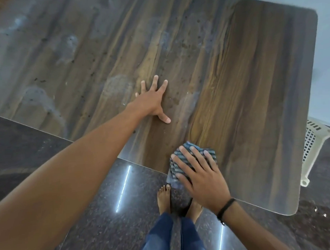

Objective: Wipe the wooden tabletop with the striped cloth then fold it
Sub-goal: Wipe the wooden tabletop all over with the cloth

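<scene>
The right hand is pressing flat on the striped cloth, fingers straight and spread over it rather than curled round it, with a black band sitting on the wrist. The cloth is lying bunched into a small wad under that palm, at the near edge of the wooden tabletop. Its long axis seems to be running from below the thumb, where a corner is hanging just over the table edge, out past the little finger and away from the person, though the hand is covering most of it and the outline is hard to judge. Its blue-grey stripes are showing between the fingers and just beyond the fingertips. The left hand is resting open on the bare wood, well apart from the cloth and farther from the body than the right hand, palm down, fingers fanned and pointing away, thumb pointing back toward the right hand. Pale smears and dark specks are showing on the wood beyond and outward of the left hand. Out past the right hand's little-finger side, a cream plastic basket with a lattice wall is standing on the floor, partly hidden under the table corner; its inside is not showing. Below the right hand, two bare feet in blue jeans are standing on the dark polished floor.
</scene>
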